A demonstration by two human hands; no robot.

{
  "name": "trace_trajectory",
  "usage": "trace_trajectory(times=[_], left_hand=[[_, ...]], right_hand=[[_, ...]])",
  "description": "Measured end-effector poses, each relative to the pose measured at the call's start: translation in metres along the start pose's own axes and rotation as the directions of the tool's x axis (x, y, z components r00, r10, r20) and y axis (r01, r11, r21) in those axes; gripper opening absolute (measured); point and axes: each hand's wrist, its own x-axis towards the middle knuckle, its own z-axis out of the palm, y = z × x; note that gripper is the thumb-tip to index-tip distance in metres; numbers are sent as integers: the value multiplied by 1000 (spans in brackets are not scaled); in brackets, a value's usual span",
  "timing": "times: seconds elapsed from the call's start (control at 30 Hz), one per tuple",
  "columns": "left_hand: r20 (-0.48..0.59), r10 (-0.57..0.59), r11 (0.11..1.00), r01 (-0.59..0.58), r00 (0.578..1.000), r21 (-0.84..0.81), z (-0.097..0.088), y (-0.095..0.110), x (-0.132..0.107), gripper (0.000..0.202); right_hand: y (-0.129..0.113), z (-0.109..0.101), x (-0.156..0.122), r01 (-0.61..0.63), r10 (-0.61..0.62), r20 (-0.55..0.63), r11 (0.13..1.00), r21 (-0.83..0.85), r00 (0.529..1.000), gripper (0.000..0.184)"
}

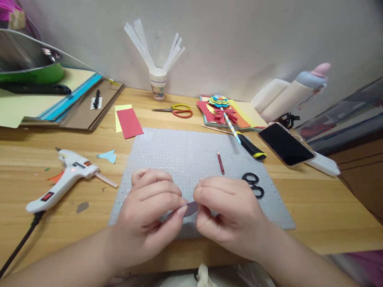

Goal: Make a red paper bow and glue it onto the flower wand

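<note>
Both my hands meet over the near edge of a grey cutting mat (191,155). My left hand (149,207) and my right hand (227,207) are closed in pinches on a small pale purple piece of paper (190,208) held between them. Only a sliver of the paper shows between the fingertips. A red pencil (220,162) lies on the mat beyond my right hand, and small black scissors (254,184) lie just right of it.
A white glue gun (64,177) with a black cord lies at the left. Red and yellow paper sheets (128,120), yellow-red scissors (176,110), a cup of glue sticks (157,81), a paper flower craft (223,109), a utility knife (253,148) and a phone (285,144) lie further back.
</note>
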Motion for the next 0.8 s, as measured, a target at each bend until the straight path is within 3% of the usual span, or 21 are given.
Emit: trace_trajectory(times=[0.1,0.17,0.23,0.3,0.4,0.47,0.6,0.7,0.8], left_hand=[[-34,15,1000,-15,999,-14,-3,-3,-1,15],[-63,-39,996,34,997,-78,-3,-6,-1,15],[-100,-169,963,142,981,-229,-1,-9,-1,13],[-82,-319,876,260,944,-406,4,-13,-1,14],[44,-474,734,422,880,-533,13,-17,0,16],[110,-532,691,505,840,-516,16,-18,1,18],[229,-498,742,548,836,-387,16,-18,6,22],[333,-458,798,547,824,-254,17,-15,10,16],[406,-400,849,499,822,-173,21,-14,10,15]], right_hand=[[11,-8,-7,-45,45,-6,998,-39,999,15],[22,-14,-11,-113,110,-48,991,-67,993,15],[31,-19,-14,-230,225,-142,973,-26,964,16],[35,-20,-13,-319,353,-169,927,196,920,15],[33,-14,-5,-382,444,35,724,575,895,13],[30,-7,0,-442,442,166,650,619,882,17],[31,4,1,-535,440,309,627,566,843,20],[36,10,-5,-585,364,464,594,553,808,16],[36,18,-11,-575,316,505,631,521,803,12]])
